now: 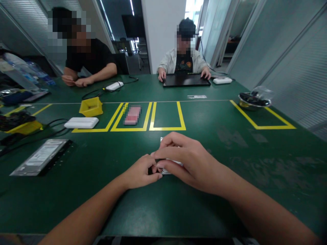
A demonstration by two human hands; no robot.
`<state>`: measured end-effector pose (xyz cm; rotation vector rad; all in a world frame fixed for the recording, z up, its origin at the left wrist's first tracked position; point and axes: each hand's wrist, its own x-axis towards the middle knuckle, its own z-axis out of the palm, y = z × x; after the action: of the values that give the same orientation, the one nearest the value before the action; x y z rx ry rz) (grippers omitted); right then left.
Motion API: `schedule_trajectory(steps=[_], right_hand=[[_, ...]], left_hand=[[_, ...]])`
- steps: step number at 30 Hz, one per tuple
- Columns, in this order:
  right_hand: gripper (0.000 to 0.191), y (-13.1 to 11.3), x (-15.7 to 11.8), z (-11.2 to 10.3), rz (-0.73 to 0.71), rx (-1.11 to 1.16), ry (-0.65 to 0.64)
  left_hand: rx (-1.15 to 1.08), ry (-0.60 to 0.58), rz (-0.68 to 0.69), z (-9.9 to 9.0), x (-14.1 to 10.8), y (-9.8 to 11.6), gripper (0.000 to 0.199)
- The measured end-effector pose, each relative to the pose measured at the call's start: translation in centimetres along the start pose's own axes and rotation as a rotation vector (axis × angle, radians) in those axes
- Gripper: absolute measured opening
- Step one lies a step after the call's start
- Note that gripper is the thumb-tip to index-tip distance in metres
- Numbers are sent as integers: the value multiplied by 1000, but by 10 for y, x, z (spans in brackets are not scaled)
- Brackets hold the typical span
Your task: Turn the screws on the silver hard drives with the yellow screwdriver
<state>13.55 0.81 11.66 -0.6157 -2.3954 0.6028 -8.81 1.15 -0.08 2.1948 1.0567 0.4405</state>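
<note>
Two bare hands: together low in the centre of the view, fingertips meeting over a small, flat white object [176, 162] on the table.
Left hand [140, 172]: fingers bent inward, thumb stretched toward the object's near edge; whether it grips or only touches cannot be told.
Right hand [189, 160]: arched over the object, fingers and thumb curved toward the left fingertips, neither clenched nor spread flat; its hold is hidden.
White object: mostly covered by the hands, small parts showing beyond the right fingers and between fingers and thumb.
Green tabletop [84, 200]: marked with yellow tape outlines [167, 129] beyond the hands.
Tape outline left of centre: around a blurred pink-and-red rectangular item [132, 115].
Left side: a silver rectangular item with a white label in a clear bag [42, 154], lying flat; farther back, a white oblong device [81, 123] beside a yellow plastic bin [91, 107]; another yellow bin with dark contents [22, 128] at the edge.
Right side: a round bowl [251, 106] of black items, clear plastic above them.
Far side: a person in a black top [93, 56], forearms on the table; another in a pale jacket [199, 61], both hands on a flat black panel [186, 80].
</note>
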Motion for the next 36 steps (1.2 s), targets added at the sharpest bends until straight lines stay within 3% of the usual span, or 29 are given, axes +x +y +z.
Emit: schedule_trajectory(steps=[18,36], right_hand=[[27,0,-1,0,-93,-25,48],[23,0,-1,1,-113,74,28]], left_hand=[[-26,25,-26,3,1,-2,27],[46,14,43,-2,0,3,18]])
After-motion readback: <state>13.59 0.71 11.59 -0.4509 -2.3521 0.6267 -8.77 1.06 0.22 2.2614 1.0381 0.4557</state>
